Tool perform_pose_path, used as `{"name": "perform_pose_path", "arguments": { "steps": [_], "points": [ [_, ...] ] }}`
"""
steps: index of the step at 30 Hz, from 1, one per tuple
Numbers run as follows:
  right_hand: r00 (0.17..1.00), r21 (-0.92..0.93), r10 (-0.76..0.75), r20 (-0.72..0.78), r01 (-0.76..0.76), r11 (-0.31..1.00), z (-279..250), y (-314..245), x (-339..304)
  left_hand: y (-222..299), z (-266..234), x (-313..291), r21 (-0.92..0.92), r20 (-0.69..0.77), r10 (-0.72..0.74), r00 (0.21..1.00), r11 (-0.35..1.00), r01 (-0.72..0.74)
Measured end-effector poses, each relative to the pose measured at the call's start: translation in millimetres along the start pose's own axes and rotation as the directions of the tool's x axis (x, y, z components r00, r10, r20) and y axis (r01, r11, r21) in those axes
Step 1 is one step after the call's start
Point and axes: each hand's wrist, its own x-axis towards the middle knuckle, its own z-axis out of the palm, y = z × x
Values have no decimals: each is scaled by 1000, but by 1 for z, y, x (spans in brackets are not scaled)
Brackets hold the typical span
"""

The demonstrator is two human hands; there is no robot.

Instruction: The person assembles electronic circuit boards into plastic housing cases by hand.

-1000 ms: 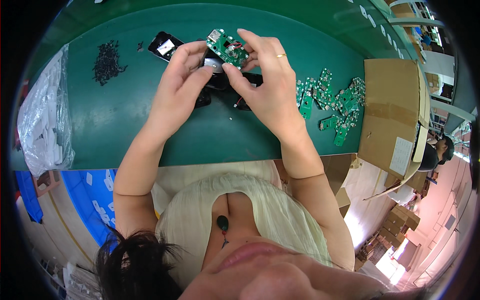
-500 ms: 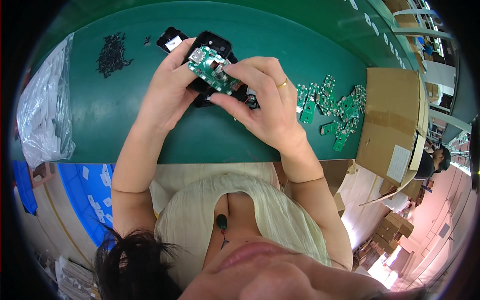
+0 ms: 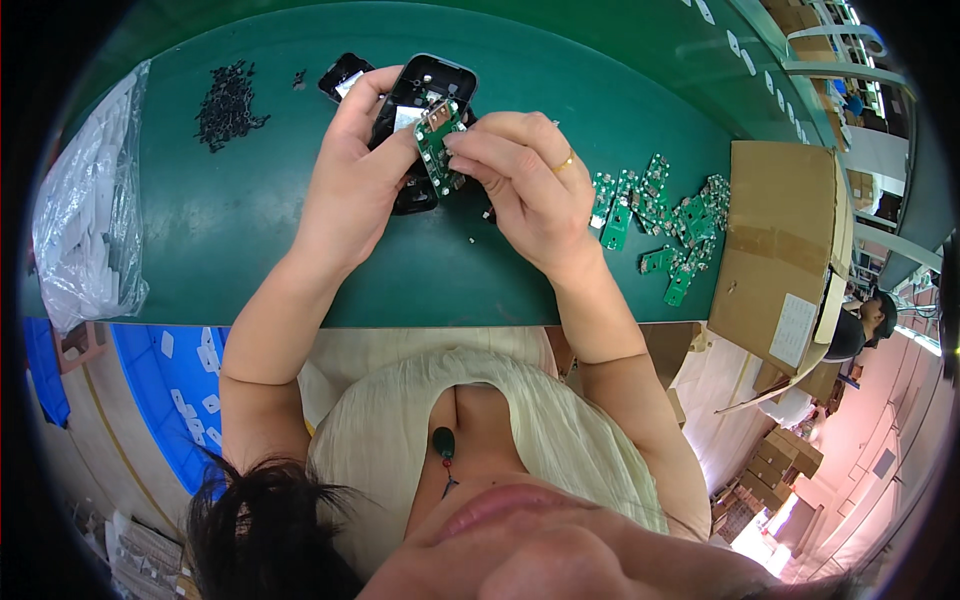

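My left hand [image 3: 360, 165] is closed around a black plastic housing [image 3: 437, 78], held tilted above the table with its hollow inside showing. A white piece [image 3: 407, 117] shows inside it. Between the fingers of my right hand [image 3: 530, 175] is a green circuit board [image 3: 436, 150], turned partly edge-on in front of the housing; my left thumb is close to it. Beneath my hands, part of another black case [image 3: 416, 197] lies on the table. Behind my left fingers is one more black housing [image 3: 345, 75] with a white part.
A heap of small black pieces [image 3: 231, 105] lies at the far left, near a clear plastic bag [image 3: 95, 210] of white parts. Many loose circuit boards [image 3: 655, 215] spread to the right, beside a cardboard box [image 3: 775, 240]. Below the left table edge sits a blue bin [image 3: 165, 385].
The circuit board has turned from lying flat over the housing to nearly edge-on, uncovering the housing's inside. My right fingers have come closer together on it.
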Motion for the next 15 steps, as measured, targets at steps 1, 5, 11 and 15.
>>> {"name": "perform_pose_path", "arguments": {
  "steps": [1,5,11,15],
  "points": [
    [1000,1,-1,1,1,1000,-1,2,-1,-1,1,0,0,-1,1,1000,1000,-1],
    [999,-46,-33,34,35,998,-2,4,0,-4,8,-1,148,-26,188,982,972,-182],
    [996,-111,86,-21,-88,990,-5,-1,1,-3,15,-6,162,53,266,963,949,-271],
    [991,-109,135,15,-132,985,-4,-2,-2,-2,14,-11,165,87,209,974,961,-221]
  ]
}}
